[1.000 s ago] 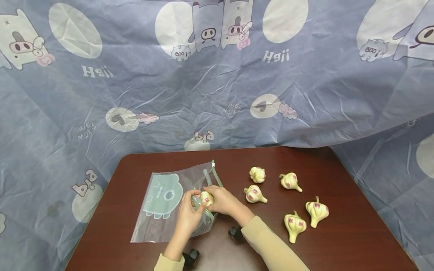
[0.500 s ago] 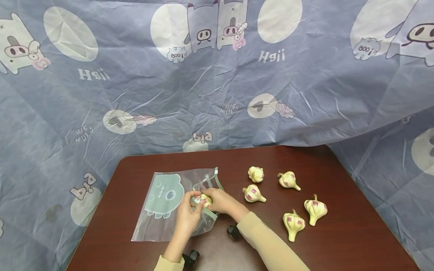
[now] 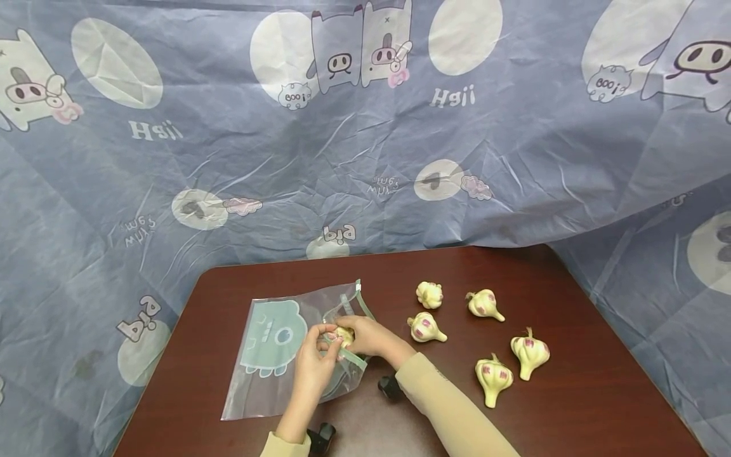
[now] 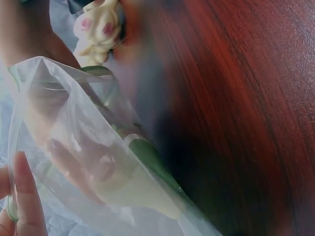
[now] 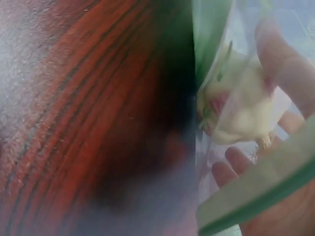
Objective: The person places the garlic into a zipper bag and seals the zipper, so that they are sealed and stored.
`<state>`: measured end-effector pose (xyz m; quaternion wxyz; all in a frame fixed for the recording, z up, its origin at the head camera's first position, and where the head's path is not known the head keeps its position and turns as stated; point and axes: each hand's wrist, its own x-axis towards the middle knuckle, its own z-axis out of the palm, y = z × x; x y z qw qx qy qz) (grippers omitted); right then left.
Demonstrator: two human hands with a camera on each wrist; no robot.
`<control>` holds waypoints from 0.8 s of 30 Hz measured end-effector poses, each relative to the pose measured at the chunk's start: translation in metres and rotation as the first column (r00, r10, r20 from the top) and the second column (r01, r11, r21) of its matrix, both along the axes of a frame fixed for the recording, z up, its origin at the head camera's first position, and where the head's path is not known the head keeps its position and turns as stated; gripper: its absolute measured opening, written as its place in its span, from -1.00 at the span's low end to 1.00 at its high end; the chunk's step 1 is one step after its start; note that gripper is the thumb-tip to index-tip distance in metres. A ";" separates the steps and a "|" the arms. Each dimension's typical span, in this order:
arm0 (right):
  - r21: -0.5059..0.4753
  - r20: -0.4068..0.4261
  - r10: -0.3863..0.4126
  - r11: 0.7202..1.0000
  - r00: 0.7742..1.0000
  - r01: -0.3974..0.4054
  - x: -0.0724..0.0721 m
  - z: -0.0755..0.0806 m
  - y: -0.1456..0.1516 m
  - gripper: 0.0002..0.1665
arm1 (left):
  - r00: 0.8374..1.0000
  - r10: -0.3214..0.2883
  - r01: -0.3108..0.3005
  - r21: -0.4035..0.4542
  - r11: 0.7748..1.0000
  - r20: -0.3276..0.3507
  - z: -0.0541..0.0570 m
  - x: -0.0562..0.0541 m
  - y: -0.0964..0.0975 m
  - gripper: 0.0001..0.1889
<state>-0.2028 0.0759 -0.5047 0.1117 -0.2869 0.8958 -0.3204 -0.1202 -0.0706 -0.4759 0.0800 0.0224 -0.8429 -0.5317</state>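
Note:
A clear zip bag (image 3: 234,393) with a green edge and a pale green cartoon print lies on the table, its mouth facing right. My left hand (image 3: 315,358) pinches the near green edge of that mouth between thumb and fingers. My right hand (image 3: 368,336) reaches into the opening and holds a garlic bulb (image 5: 241,108), cream with purple patches, between thumb and fingers. Through the film in the left wrist view, the right hand (image 4: 74,157) shows around the bulb. In the head view both hands partly cover it.
Several more garlic bulbs lie to the right on the brown table (image 3: 594,393), the nearest being one bulb (image 3: 425,327) just beyond the right hand. A patterned blue cloth (image 3: 285,152) hangs behind the table. Black wrist cameras sit under both forearms.
The garlic bulb has moved left and deeper into the bag with my right hand, and less of it shows. My left hand stays on the bag's edge.

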 end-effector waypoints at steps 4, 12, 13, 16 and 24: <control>-0.027 0.023 -0.038 0.999 0.999 0.038 0.002 0.008 0.007 -0.22 | 1.000 -0.006 0.006 0.007 1.000 -0.016 -0.002 -0.001 -0.001 -0.74; -0.176 -0.105 -0.156 0.975 0.982 0.136 0.015 0.043 0.036 -0.52 | 0.998 0.042 -0.044 -0.045 0.998 -0.053 0.001 -0.003 -0.003 -0.78; -0.198 -0.131 -0.185 0.968 0.974 0.157 0.018 0.047 0.042 -0.54 | 0.997 0.048 -0.051 -0.049 0.998 -0.059 0.001 -0.003 -0.003 -0.79; -0.261 -0.176 -0.271 0.940 0.946 0.220 0.030 0.058 0.063 -0.57 | 0.996 0.062 -0.066 -0.056 0.996 -0.070 0.001 -0.004 -0.003 -0.81; -0.363 -0.263 -0.520 0.834 0.813 0.416 0.074 0.060 0.137 -0.64 | 0.994 0.088 -0.090 -0.044 0.995 -0.066 0.003 -0.005 -0.006 -0.85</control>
